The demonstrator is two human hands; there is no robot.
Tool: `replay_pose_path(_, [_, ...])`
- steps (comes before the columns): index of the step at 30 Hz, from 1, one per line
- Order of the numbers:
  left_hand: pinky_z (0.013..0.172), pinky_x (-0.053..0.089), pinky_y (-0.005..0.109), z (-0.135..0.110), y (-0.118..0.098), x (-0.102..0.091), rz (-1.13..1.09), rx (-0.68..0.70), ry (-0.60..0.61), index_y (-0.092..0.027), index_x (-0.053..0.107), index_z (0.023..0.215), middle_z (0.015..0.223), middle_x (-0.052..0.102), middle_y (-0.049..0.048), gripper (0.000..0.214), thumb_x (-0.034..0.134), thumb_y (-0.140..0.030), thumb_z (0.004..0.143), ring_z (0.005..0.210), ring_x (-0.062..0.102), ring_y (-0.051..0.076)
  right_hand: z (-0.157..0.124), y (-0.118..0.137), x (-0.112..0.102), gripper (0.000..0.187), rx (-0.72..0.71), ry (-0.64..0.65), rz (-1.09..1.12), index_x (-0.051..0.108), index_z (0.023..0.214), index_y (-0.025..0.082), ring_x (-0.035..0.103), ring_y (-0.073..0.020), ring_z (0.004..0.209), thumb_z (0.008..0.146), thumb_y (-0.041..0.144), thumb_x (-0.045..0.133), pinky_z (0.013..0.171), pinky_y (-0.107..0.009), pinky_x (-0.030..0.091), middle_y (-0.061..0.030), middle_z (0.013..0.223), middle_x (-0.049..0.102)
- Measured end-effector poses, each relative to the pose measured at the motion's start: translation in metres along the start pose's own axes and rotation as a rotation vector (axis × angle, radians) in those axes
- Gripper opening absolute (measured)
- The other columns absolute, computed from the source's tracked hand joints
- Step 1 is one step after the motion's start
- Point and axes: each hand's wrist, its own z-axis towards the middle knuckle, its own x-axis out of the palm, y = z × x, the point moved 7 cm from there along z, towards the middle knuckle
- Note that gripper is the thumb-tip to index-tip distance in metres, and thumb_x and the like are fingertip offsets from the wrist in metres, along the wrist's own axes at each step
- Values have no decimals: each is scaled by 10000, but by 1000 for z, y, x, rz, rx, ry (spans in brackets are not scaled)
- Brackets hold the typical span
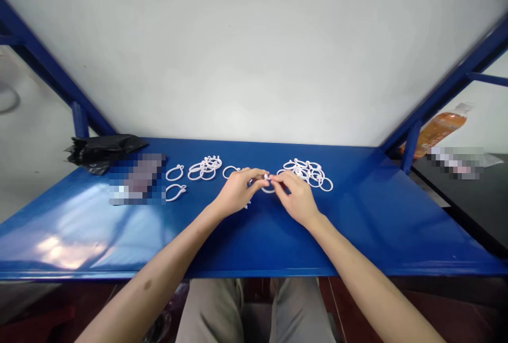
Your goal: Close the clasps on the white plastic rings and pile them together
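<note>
My left hand [238, 190] and my right hand [296, 197] meet over the middle of the blue table [377, 216]. Both pinch the same white plastic ring [269, 184] between fingertips, just above the tabletop. A heap of white rings [309, 172] lies just behind my right hand. Another cluster of rings [204, 168] lies behind and left of my left hand, with two single rings [175, 181] further left and one ring [230, 171] close to my left fingers.
A crumpled black plastic bag [101, 150] sits at the table's back left corner, beside a blurred flat object [137, 179]. Blue frame struts [444, 94] rise on both sides. An orange packet [438, 128] lies on a dark surface to the right.
</note>
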Motion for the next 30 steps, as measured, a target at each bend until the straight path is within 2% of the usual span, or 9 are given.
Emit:
replay_pose_path(2, [890,534,352,3,8,-9,174,9,-45,-219,684,1179,1017,770,42,276,538,-347,983,996,671,220,4,-17,-18,182,67,-114,-133,703,1000,213,653,-182,805,998,265,529,750,-330,552,-68,952,682])
replay_pose_path(5, [1000,496,469,4,26,-20,446,-12,-99,-177,671,1196,1101,732,100,297,506,-301,983,1058,632,276,2,-55,-52,233,263,-244,-330,726,994,188,619,-180,730,976,307,527,727,-351,541,-95,993,659])
replay_pose_path(8, [1008,496,488,2,45,-19,599,-48,-38,-155,674,1195,1140,689,130,309,514,-199,934,1079,622,298,-4,-88,-71,240,424,-209,-474,735,974,176,613,-218,786,936,295,530,778,-382,516,-101,963,675])
replay_pose_path(11, [972,518,475,1,54,-14,643,-58,17,-160,684,1173,1141,661,133,308,505,-187,924,1062,620,296,-10,-105,-75,231,513,-151,-554,730,1008,181,591,-255,858,904,274,545,790,-393,481,-96,926,698])
replay_pose_path(15, [961,511,464,1,54,-14,656,-60,8,-176,692,1119,1097,658,124,261,514,-243,941,1033,613,289,-12,-109,-69,224,528,-92,-565,727,1011,196,560,-290,926,880,281,566,747,-382,447,-90,906,717])
replay_pose_path(19, [969,489,475,2,54,-18,674,-72,-37,-161,690,1132,1108,660,146,283,493,-233,941,1053,603,311,-12,-105,-71,234,483,-136,-571,731,974,185,541,-293,899,896,319,556,764,-403,442,-106,895,714])
replay_pose_path(24, [922,478,479,0,56,-16,701,-116,-21,-169,713,1064,1063,669,151,268,482,-222,938,1033,603,333,-7,-93,-71,238,404,-170,-563,727,971,182,535,-285,891,922,311,533,791,-410,444,-111,889,705])
replay_pose_path(30, [902,467,469,0,53,-17,701,-127,-18,-178,719,1002,1012,661,139,227,519,-265,940,1016,592,328,-3,-74,-60,200,321,-154,-522,719,993,193,533,-283,929,953,282,544,823,-410,461,-97,937,704])
